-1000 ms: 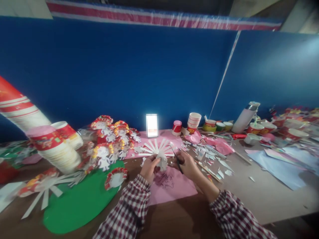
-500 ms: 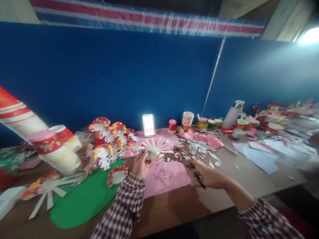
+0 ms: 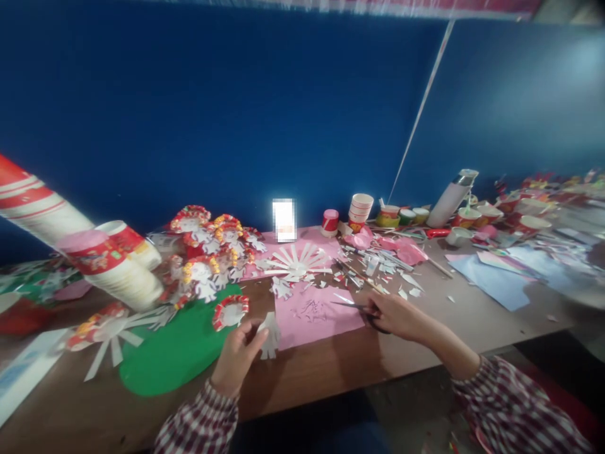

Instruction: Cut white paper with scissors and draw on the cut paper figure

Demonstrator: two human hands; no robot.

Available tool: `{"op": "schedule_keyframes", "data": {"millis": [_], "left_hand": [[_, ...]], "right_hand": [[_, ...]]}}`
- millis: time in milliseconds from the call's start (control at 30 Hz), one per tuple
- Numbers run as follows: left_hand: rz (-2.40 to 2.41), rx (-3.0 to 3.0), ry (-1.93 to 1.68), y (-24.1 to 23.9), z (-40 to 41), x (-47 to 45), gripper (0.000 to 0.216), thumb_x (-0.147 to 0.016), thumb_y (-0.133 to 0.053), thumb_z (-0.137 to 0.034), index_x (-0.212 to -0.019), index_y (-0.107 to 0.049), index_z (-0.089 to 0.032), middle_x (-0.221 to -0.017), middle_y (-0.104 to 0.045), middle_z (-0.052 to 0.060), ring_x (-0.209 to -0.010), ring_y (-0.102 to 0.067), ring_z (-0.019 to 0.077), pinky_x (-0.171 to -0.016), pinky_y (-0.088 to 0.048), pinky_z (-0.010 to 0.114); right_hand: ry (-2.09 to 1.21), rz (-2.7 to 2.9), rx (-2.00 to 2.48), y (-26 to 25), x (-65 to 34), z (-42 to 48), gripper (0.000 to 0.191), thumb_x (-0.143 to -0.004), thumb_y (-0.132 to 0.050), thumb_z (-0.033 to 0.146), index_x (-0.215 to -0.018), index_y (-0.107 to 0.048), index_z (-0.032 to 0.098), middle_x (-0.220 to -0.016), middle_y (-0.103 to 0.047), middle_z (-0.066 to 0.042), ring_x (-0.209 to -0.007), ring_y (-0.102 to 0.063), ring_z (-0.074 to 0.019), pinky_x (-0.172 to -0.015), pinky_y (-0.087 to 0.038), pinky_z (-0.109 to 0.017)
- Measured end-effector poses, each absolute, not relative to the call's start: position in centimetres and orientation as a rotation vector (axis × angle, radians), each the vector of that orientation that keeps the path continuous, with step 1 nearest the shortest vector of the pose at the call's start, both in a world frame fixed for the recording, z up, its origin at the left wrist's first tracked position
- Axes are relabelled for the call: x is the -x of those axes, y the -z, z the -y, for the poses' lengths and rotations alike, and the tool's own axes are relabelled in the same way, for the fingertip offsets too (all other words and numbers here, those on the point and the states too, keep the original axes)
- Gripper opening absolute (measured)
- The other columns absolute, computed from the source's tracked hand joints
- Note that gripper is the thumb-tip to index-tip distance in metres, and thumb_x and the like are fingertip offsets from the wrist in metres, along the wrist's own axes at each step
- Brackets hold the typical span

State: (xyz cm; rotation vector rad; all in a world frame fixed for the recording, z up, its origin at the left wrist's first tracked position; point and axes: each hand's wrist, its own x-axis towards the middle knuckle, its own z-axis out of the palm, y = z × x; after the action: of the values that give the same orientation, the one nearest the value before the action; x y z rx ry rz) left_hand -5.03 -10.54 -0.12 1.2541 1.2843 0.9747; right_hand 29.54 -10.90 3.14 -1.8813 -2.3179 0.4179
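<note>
My left hand (image 3: 240,353) pinches a small white paper cutout (image 3: 269,335), shaped like a little figure, near the table's front edge. In my right hand (image 3: 394,315) are dark-handled scissors (image 3: 357,306), their blades pointing left over a pink sheet (image 3: 312,312) with dark scribbles. Another white paper cutout (image 3: 282,287) lies at that sheet's upper left corner. Behind it a paper cup cut into spread white strips (image 3: 299,261) lies flat. A red and yellow ring (image 3: 230,313) sits on a green oval sheet (image 3: 170,353) left of my left hand.
Stacked paper cups (image 3: 111,265) lean at the left beside decorated paper figures (image 3: 201,271). White paper scraps (image 3: 378,268) cover the table behind my right hand. A tilted flask (image 3: 449,200) and several cups stand farther right, near light blue paper (image 3: 491,284).
My left hand has moved down and left with the white paper cutout, away from the strips. The scissors in my right hand have swung so the blades point left. The view has tilted downward.
</note>
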Motion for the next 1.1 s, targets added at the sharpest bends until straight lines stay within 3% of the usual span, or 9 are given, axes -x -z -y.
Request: {"op": "schedule_keyframes", "data": {"millis": [167, 267, 400, 533, 700, 900, 1100], "left_hand": [[-1.346, -1.308, -0.933, 0.9, 12.0, 6.0, 0.032, -0.071, -0.061, -0.037, -0.093, -0.061, -0.014, -0.079, -0.066, 0.005, -0.07, -0.059, 0.0179, -0.063, -0.046, 0.027], [-1.35, -1.301, -0.905, 1.0, 12.3, 6.0, 0.033, -0.072, -0.061, -0.037, -0.093, -0.06, -0.013, -0.078, -0.067, 0.006, -0.066, -0.059, 0.0172, -0.06, -0.047, 0.026], [-1.307, -1.28, -0.9, 1.2, 12.5, 5.5, 0.031, -0.073, -0.059, -0.037, -0.094, -0.06, -0.013, -0.076, -0.066, 0.005, -0.064, -0.059, 0.0161, -0.057, -0.047, 0.025], [-1.285, -1.265, -0.927, 1.4, 12.4, 5.0, 0.032, -0.073, -0.059, -0.035, -0.096, -0.059, -0.013, -0.077, -0.066, 0.005, -0.063, -0.058, 0.0151, -0.054, -0.046, 0.024], [-1.312, -1.288, -0.954, 1.3, 12.2, 5.1, 0.031, -0.074, -0.058, -0.034, -0.097, -0.059, -0.013, -0.076, -0.066, 0.004, -0.064, -0.058, 0.0144, -0.055, -0.046, 0.023], [-1.368, -1.273, -0.977, 1.1, 12.1, 5.6, 0.028, -0.071, -0.06, -0.034, -0.09, -0.059, -0.013, -0.063, -0.06, 0.0, -0.052, -0.051, 0.0107, -0.046, -0.042, 0.02], [-1.388, -1.18, -0.985, 1.1, 11.9, 5.8, 0.034, -0.07, -0.061, -0.035, -0.095, -0.056, -0.013, -0.064, -0.057, -0.001, -0.048, -0.049, 0.0092, -0.045, -0.042, 0.021]], "right_hand": [[-0.284, 2.171, 2.097, -2.8, -29.3, 10.5, 0.012, -0.072, -0.054, 0.022, -0.083, -0.05, 0.019, -0.065, -0.058, 0.0, -0.057, -0.053, -0.0139, -0.05, -0.023, -0.021], [-0.186, 2.161, 2.205, -2.5, -29.3, 10.6, 0.01, -0.073, -0.055, 0.025, -0.081, -0.054, 0.02, -0.064, -0.059, -0.001, -0.059, -0.055, -0.0156, -0.05, -0.022, -0.022], [-0.301, 2.268, 2.124, -2.3, -29.6, 11.0, 0.014, -0.072, -0.057, 0.026, -0.083, -0.054, 0.019, -0.072, -0.062, -0.002, -0.067, -0.058, -0.0168, -0.052, -0.026, -0.021], [-0.318, 2.236, 2.169, -2.4, -30.0, 11.2, 0.029, -0.073, -0.056, 0.027, -0.1, -0.051, 0.016, -0.074, -0.064, -0.004, -0.069, -0.061, -0.0188, -0.052, -0.029, -0.021], [-0.167, 2.276, 2.269, -2.5, -30.0, 11.1, 0.015, -0.078, -0.052, 0.024, -0.088, -0.059, 0.017, -0.072, -0.066, -0.008, -0.068, -0.062, -0.0217, -0.051, -0.03, -0.023], [-0.019, 2.305, 2.408, -2.5, -29.8, 11.0, 0.026, -0.087, -0.044, 0.032, -0.088, -0.066, 0.019, -0.076, -0.067, -0.011, -0.073, -0.064, -0.0265, -0.053, -0.037, -0.027], [0.153, 2.281, 2.384, -3.3, -29.2, 11.3, 0.023, -0.084, -0.049, 0.036, -0.093, -0.066, 0.022, -0.079, -0.068, -0.01, -0.074, -0.065, -0.0284, -0.055, -0.042, -0.03]]}}
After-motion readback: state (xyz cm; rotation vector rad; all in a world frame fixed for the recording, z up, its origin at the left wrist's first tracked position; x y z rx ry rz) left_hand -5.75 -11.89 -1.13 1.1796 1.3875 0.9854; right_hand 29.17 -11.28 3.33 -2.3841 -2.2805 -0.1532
